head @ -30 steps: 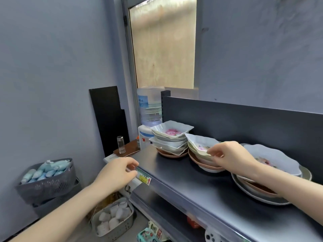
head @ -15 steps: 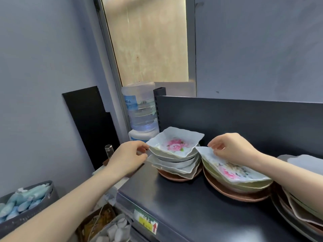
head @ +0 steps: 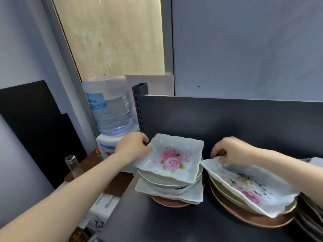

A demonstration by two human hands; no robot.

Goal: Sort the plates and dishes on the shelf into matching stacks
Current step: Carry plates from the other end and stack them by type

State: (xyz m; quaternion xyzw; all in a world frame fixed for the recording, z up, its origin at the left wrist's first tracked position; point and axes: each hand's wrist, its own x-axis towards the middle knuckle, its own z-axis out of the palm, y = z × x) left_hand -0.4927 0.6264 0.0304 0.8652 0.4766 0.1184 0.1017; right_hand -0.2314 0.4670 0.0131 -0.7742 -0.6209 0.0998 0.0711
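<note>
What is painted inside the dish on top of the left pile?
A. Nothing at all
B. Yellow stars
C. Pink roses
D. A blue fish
C: the top dish, gripped at its corner by the left hand, shows pink roses with green leaves in its middle. The right hand pinches the other dish.

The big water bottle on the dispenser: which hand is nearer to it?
Left. The left hand is just below the water bottle, gripping the rose dish; the right hand is farther right, pinching the other floral dish.
</note>
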